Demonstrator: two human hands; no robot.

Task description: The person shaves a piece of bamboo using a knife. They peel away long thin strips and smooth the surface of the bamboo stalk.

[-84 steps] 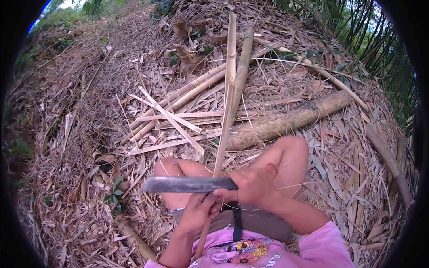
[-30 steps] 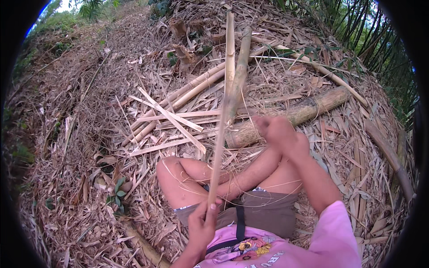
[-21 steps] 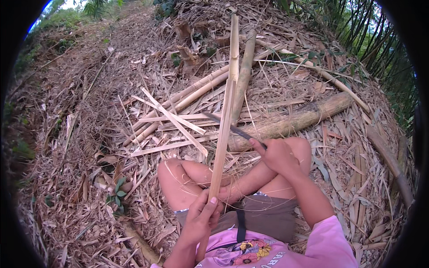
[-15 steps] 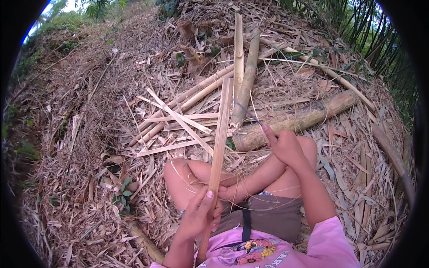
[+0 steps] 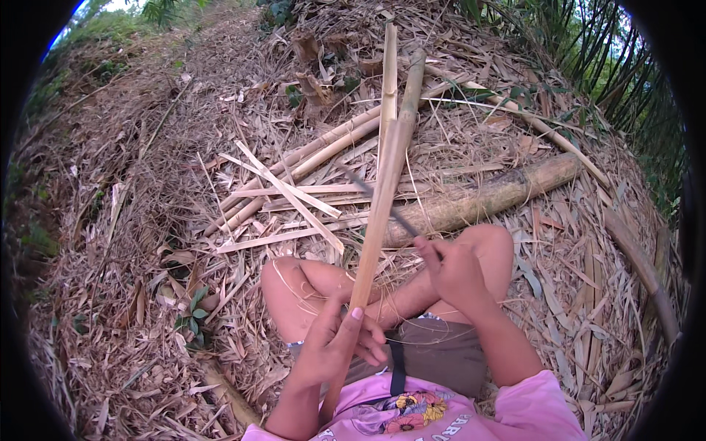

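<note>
A long split bamboo strip (image 5: 377, 220) slants up and away from my lap, its near end against my pink shirt. My left hand (image 5: 334, 345) is closed around its lower part, thumb along the top face. My right hand (image 5: 454, 275) grips a knife (image 5: 404, 223) whose handle is hidden in the fist. The thin dark blade crosses the strip at mid-length, with part of it hidden behind the strip and its tip showing on the left side. Curled thin shavings (image 5: 419, 342) hang about my crossed legs.
Several pale split strips (image 5: 294, 192) lie crossed ahead on the left. A thick bamboo log (image 5: 500, 192) rests beyond my right knee, and a thinner pole (image 5: 413, 88) points away from me. Dry leaves cover the ground. A small green plant (image 5: 195, 317) stands at the left.
My right hand has come lower and a little nearer, and the blade now reaches across the strip. The strip's far end has swung to the right; my left hand still holds it.
</note>
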